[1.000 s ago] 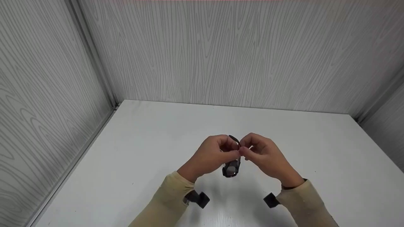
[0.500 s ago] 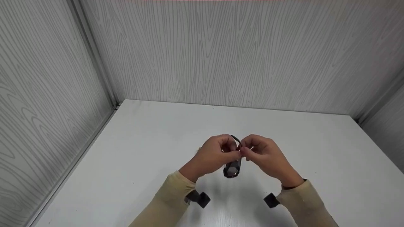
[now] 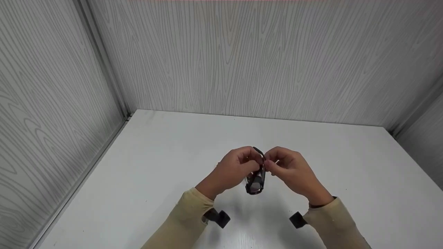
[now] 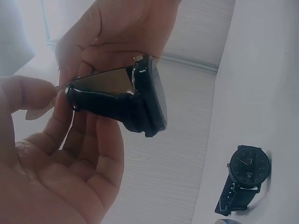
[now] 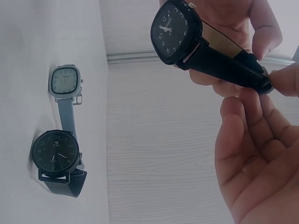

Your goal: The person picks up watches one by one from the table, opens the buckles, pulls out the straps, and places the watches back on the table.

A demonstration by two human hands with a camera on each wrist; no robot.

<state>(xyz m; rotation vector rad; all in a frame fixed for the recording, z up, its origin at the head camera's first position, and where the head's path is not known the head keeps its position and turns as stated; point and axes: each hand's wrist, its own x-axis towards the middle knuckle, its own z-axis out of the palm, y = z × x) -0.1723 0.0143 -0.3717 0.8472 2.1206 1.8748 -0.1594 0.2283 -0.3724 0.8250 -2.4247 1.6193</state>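
Note:
A black wristwatch (image 3: 255, 187) with a squarish dial hangs between both hands above the table, its strap closed into a loop. In the right wrist view its face (image 5: 170, 32) shows white numerals and the strap buckle lies between fingers. My left hand (image 3: 232, 169) holds the strap from the left, fingers bent against it. From the other side my right hand (image 3: 293, 169) pinches the strap near the buckle with thumb and fingers. The free strap tip points up between the hands in the head view. Fingers hide part of the strap and buckle.
On the white table (image 3: 173, 138) lie a black round watch (image 5: 56, 154) and a pale grey-blue watch (image 5: 64, 81), both hidden in the head view. Wood-grain panels (image 3: 225, 58) enclose the table. A small black block (image 3: 223, 219) juts from each sleeve.
My left thumb has drawn back slightly toward the left, showing more of the strap. The watch has shifted a little to the right; the right hand has hardly moved.

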